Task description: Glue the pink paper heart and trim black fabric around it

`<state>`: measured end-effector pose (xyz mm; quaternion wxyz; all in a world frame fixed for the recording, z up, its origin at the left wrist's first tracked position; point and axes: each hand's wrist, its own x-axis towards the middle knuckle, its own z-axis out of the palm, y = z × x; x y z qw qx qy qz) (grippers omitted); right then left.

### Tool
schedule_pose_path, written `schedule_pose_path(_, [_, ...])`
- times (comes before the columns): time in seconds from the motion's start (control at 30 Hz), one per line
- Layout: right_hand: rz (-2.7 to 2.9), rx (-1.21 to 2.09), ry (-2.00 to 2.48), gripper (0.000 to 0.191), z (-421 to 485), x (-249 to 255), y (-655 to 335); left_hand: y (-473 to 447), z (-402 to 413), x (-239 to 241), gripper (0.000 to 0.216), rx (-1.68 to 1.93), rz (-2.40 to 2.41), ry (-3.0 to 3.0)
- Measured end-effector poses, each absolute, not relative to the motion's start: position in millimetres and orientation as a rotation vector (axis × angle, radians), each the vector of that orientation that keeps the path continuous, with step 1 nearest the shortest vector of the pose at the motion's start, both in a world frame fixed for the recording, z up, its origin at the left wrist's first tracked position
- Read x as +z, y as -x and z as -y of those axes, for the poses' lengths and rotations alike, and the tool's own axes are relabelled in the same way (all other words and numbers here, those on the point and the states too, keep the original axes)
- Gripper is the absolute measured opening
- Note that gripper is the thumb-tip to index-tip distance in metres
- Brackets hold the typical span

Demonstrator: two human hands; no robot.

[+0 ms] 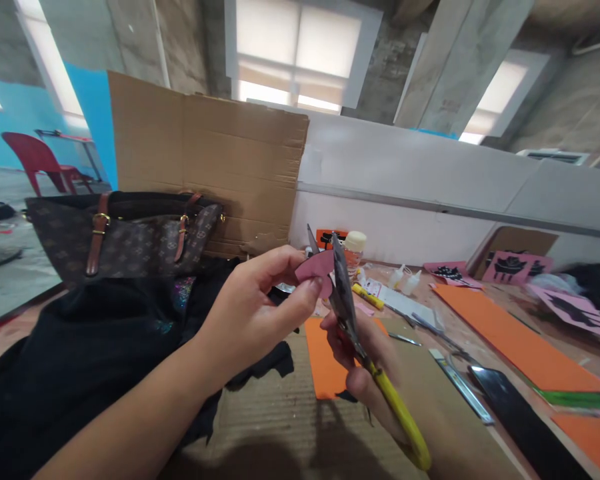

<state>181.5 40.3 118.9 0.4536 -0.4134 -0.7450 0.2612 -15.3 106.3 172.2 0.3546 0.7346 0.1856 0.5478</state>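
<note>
While a small pink paper piece (314, 266) was up over the cardboard mat (260, 417), the left hand (260, 297) pinched it between thumb and fingers, seemingly to steady it between the scissors' (347, 313) parted blades. The right hand (367, 373) curled around the handles, partly hiding them, and covered some of an orange sheet (325, 367). Black cloth (105, 360) along the table's (17, 331) left edge ran out of view.

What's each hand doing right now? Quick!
Left hand: closed, pinching pink paper.
Right hand: closed, holding scissors.
</note>
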Motion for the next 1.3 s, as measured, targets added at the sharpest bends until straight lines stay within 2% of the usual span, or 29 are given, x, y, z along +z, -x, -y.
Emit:
schedule_pose_path(0.4, [1.764, 0.851, 1.054, 0.059, -40.4, 102.4, -191.0, 22.1, -106.3, 175.7, 0.013, 1.349, -0.471, -1.950])
schedule_pose_path(1.3, [1.758, 0.828, 1.030, 0.061, -40.7, 110.9, -185.1, 22.5, -105.8, 176.0, 0.012, 1.311, -0.571, -1.984])
